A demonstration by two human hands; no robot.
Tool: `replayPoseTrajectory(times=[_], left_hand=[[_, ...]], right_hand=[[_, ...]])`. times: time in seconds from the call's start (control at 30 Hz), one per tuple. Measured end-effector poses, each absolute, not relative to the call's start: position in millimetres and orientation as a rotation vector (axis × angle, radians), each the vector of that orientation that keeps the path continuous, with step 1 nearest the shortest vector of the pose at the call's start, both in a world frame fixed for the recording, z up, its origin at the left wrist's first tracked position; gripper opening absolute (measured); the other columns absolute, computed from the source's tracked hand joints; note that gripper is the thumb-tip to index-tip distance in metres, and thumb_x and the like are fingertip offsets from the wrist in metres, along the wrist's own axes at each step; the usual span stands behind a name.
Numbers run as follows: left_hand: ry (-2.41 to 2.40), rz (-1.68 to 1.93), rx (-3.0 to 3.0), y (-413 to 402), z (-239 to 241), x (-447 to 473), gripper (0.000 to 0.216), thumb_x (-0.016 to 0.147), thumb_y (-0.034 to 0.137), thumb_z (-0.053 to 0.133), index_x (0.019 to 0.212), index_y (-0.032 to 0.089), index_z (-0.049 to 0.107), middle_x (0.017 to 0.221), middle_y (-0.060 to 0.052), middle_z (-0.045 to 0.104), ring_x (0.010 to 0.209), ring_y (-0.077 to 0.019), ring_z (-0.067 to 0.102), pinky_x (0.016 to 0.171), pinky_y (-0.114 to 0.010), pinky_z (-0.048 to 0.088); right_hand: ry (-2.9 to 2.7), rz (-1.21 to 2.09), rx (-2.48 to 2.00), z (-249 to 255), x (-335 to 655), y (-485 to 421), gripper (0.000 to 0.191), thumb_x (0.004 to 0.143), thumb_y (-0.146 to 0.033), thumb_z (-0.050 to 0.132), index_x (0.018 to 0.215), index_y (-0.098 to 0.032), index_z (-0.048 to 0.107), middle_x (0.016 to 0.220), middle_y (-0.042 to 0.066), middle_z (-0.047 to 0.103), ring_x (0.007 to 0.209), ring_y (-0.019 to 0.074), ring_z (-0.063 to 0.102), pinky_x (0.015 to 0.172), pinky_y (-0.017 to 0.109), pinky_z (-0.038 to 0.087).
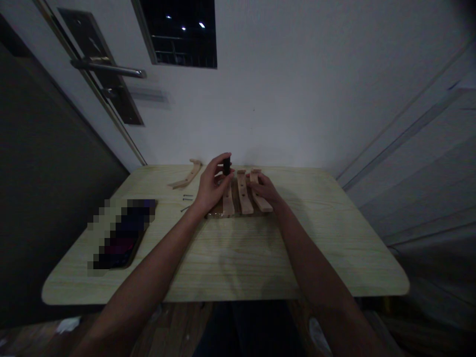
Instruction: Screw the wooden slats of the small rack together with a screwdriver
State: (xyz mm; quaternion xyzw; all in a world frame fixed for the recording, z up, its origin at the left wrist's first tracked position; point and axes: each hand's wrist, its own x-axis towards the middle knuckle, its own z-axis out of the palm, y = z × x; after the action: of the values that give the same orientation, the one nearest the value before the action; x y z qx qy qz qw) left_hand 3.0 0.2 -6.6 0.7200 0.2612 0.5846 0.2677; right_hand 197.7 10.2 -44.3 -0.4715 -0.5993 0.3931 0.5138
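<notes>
Hooks point(246, 203), three, on brown base point(236, 198). Left hand point(212, 183): gripping black handle point(226, 166) over left hook point(228, 204). Right hand point(267, 189): grasping right hook point(264, 202). Far left: fourth hook point(190, 176). Near left: phone point(128, 233).

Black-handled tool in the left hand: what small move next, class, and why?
Perhaps turn the black-handled tool slightly: the left hand holds it upright at the leftmost curved wooden piece, while the right hand touches the rightmost curved wooden piece, seemingly steadying it.
</notes>
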Motion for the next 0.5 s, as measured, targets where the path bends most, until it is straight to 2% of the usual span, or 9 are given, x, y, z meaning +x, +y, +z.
replayPoseTrajectory(times=[0.17, 0.3, 0.5], left_hand=[[0.701, 1.554, 1.955, 0.0, -5.9, 4.4, 0.044, 0.087, 0.023, 0.06, 0.128, 0.028, 0.047, 0.12, -0.007, 0.057, 0.096, -0.016, 0.065, 0.08, -0.032, 0.059], [0.697, 1.528, 1.992, -2.0, -5.5, 4.6, 0.049, 0.09, 0.027, 0.056, 0.135, 0.027, 0.039, 0.112, -0.007, 0.062, 0.101, -0.0185, 0.065, 0.084, -0.034, 0.058], [0.659, 1.5, 2.012, -1.9, -6.5, 4.1, 0.054, 0.093, 0.03, 0.049, 0.142, 0.027, 0.026, 0.122, -0.011, 0.059, 0.103, -0.0206, 0.064, 0.086, -0.039, 0.056]], right_hand=[[-1.469, 0.95, -1.143, -40.9, 197.3, 8.3, 0.045, 0.063, -0.055, 0.065, 0.089, -0.019, 0.058, 0.083, 0.007, 0.064, 0.078, 0.0226, 0.061, 0.068, 0.038, 0.051], [-1.445, 0.937, -1.149, -42.2, 196.3, 9.2, 0.047, 0.061, -0.053, 0.065, 0.091, -0.017, 0.059, 0.086, 0.009, 0.064, 0.081, 0.023, 0.061, 0.071, 0.038, 0.051], [-1.44, 0.948, -1.159, -46.6, 196.9, 11.0, 0.045, 0.064, -0.05, 0.065, 0.095, -0.017, 0.061, 0.089, 0.009, 0.065, 0.085, 0.0233, 0.062, 0.073, 0.038, 0.052]])
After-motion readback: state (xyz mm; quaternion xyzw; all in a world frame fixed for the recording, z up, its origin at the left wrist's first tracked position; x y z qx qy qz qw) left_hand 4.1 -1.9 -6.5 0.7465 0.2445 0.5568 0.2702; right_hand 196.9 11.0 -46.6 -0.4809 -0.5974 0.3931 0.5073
